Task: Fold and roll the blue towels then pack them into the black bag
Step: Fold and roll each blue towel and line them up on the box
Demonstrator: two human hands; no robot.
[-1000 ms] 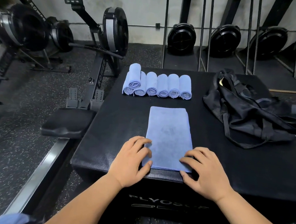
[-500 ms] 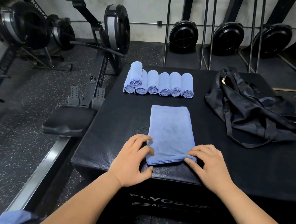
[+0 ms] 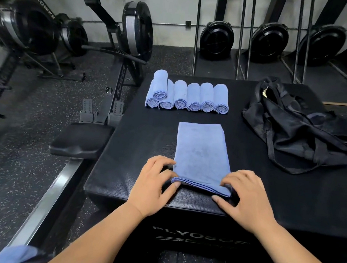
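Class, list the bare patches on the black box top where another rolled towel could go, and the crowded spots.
Free: box top left of the folded towel; near-right corner, in front of the black bag. Crowded: rolled towels at the back, bag straps.

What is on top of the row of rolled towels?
One rolled blue towel rests on the left end of the row, across the two leftmost rolls. It covers much of their tops; the other four carry nothing.

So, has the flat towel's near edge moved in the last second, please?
Yes. The towel's near edge has lifted and drawn back from the box's front rim toward the rolls; its far edge stayed put.
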